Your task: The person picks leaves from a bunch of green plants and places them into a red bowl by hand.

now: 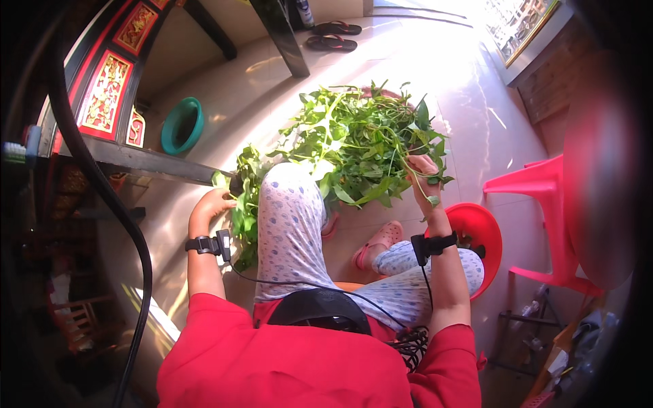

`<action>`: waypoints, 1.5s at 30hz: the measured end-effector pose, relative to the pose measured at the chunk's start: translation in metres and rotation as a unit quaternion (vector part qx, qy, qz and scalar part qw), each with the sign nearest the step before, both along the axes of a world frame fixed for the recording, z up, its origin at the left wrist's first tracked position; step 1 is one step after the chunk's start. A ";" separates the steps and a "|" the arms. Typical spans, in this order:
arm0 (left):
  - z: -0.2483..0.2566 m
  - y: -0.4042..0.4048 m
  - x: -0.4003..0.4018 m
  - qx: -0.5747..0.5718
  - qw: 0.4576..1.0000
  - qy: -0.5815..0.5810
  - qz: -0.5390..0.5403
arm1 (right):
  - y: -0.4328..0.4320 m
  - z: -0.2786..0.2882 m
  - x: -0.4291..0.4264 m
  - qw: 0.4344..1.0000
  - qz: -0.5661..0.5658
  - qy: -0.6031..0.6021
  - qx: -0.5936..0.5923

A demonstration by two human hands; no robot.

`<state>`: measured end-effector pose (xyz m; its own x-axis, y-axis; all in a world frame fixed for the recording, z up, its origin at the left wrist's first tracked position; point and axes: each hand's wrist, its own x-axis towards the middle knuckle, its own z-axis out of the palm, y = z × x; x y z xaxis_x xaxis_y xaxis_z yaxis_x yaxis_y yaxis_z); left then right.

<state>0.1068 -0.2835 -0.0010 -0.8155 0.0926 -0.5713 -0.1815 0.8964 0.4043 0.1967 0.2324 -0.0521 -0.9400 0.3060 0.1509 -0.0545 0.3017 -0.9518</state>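
A large heap of leafy green vines (357, 145) lies on the tiled floor in front of my knees. More leafy greens (247, 214) lie to the left of my raised knee. My left hand (218, 201) is at the outer edge of this smaller pile, its fingertips by the leaves; whether they grip a leaf cannot be told. At the heap's right side my right hand (422, 166) is closed on a leafy stem that hangs down over the wrist. A red plastic basin (484, 224) stands beside my right forearm, partly hidden by my leg, with some dark greens inside.
A teal basin (199, 127) stands at the upper left near carved red and gold furniture (107, 94). A dark table leg (285, 46) and black flip-flops (334, 35) are beyond the heap. A pink plastic stool (541, 186) stands at the right. Thin cables run from both wrist straps.
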 end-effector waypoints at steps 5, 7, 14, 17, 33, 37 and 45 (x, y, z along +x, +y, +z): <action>0.085 0.098 -0.016 0.145 0.969 0.201 0.019 | -0.013 0.030 0.007 0.991 -0.009 0.001 -0.137; 0.129 0.163 -0.008 0.301 0.942 0.146 0.026 | -0.021 0.051 0.008 0.995 0.005 0.012 -0.101; 0.070 0.293 0.005 0.398 0.909 -0.102 -0.077 | -0.064 0.075 0.017 0.931 0.007 0.102 0.350; 0.037 0.303 0.006 0.479 0.868 -0.128 0.032 | -0.073 0.073 0.027 0.884 0.079 0.079 0.454; 0.095 0.203 -0.022 0.732 0.653 -0.022 0.192 | -0.069 0.038 0.034 0.993 0.056 -0.037 0.099; 0.087 0.191 -0.024 0.708 0.669 -0.003 0.226 | -0.071 0.019 0.014 0.981 0.054 -0.169 -0.077; 0.080 0.141 -0.024 0.745 0.621 0.006 0.242 | -0.083 0.023 0.002 0.949 0.094 -0.211 -0.215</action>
